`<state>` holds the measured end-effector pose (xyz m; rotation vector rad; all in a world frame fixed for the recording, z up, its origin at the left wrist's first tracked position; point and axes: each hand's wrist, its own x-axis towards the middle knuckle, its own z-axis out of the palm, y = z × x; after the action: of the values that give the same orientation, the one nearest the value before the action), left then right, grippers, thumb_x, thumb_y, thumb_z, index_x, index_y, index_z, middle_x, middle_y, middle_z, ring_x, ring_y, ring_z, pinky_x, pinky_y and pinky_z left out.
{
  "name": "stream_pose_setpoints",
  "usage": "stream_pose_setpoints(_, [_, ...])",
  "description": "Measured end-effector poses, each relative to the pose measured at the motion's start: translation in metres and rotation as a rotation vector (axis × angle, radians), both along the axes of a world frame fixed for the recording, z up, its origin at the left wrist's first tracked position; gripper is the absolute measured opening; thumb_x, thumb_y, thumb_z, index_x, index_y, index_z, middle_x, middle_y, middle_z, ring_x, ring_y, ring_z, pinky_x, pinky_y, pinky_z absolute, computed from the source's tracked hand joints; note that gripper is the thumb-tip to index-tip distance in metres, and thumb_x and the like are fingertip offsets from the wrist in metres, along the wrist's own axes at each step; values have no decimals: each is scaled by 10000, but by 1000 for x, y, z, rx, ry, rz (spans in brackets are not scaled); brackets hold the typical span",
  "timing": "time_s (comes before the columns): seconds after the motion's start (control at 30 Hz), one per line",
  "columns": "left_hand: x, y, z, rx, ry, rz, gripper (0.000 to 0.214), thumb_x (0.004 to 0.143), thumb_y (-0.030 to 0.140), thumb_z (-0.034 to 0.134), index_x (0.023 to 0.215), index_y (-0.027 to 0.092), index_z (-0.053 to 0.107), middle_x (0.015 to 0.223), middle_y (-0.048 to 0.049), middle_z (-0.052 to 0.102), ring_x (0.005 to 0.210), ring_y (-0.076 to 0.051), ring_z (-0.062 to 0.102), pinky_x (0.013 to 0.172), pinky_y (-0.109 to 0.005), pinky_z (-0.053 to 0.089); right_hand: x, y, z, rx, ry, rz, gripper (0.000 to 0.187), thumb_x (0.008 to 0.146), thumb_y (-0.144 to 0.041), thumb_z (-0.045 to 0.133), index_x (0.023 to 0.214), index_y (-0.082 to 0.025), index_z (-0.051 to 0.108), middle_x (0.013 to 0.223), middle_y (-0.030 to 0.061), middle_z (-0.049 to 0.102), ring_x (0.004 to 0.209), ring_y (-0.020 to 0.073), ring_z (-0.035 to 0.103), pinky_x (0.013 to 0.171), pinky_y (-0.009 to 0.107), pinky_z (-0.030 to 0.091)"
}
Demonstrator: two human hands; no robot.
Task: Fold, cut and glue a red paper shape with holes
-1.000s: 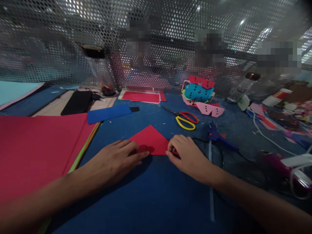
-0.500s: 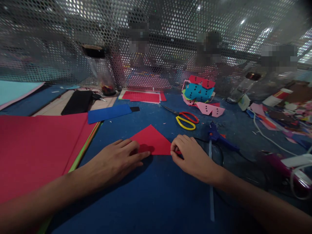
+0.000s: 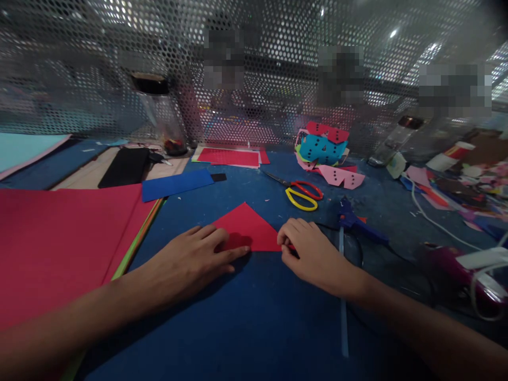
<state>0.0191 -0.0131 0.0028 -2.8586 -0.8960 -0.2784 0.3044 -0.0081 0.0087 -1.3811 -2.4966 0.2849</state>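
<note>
A sheet of red paper [image 3: 254,233], folded into a triangle, lies on the blue tabletop with its peak pointing away from me. My left hand [image 3: 198,254] rests over its left corner, index finger stretched along the near folded edge and thumb just off the paper. At the right corner, my right hand [image 3: 304,248] has its fingers curled and pinched on the paper, hiding that tip. Beyond the triangle lie scissors [image 3: 304,196] with one red and one yellow handle loop.
Large red sheets [image 3: 63,238] are stacked at left, beside a blue strip [image 3: 178,185] and a black phone [image 3: 124,166]. A blue glue gun [image 3: 357,225] with its glue stick [image 3: 343,296] lies right. Punched paper shapes [image 3: 323,148] and a bottle [image 3: 166,119] stand before perforated metal [image 3: 254,69].
My left index fingertip has slid slightly right along the folded edge. My right hand has stayed almost still at its corner. The view has shifted a little.
</note>
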Motion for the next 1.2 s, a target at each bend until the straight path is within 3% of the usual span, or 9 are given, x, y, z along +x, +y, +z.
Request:
stream_pose_setpoints(0.43, [4, -1, 2, 23, 74, 3, 423, 1009, 365, 500, 1431, 346, 513, 959, -70, 577, 823, -229, 540, 722, -360, 457, 0, 0, -3, 24, 0, 4, 188, 793, -46, 491, 862, -211, 548, 913, 17, 618, 878, 185, 532, 761, 338, 314])
stream_pose_setpoints(0.63, [5, -1, 4, 40, 94, 2, 400, 1014, 359, 486, 1410, 333, 534, 961, -75, 583, 828, -241, 554, 713, -377, 467, -11, -2, -4, 44, 104, 29, 34, 939, -197, 566, 941, -217, 594, 989, 21, 643, 967, 194, 547, 844, 349, 340])
stream_pose_setpoints(0.73, [6, -2, 4, 28, 103, 4, 386, 1011, 360, 491, 1389, 315, 553, 976, -83, 600, 846, -250, 571, 709, -384, 472, -15, -2, -5, 36, 100, 59, 80, 976, -270, 567, 937, -224, 619, 994, 17, 647, 980, 195, 549, 867, 356, 343])
stream_pose_setpoints(0.9, [6, -4, -4, 11, 80, 22, 392, 1007, 359, 507, 1397, 328, 536, 1102, -92, 633, 915, -256, 599, 770, -410, 483, -16, 1, -7, 32, 95, 41, 66, 960, -258, 603, 908, -225, 628, 974, 8, 642, 969, 186, 543, 857, 352, 347])
stream_pose_setpoints(1.2, [9, -5, -12, -13, -2, -40, 412, 1021, 297, 486, 1428, 232, 497, 1316, -87, 625, 1063, -258, 584, 868, -410, 472, -17, 1, -7, 23, 122, 60, 45, 955, -257, 617, 926, -224, 626, 981, 4, 647, 983, 185, 546, 852, 350, 344])
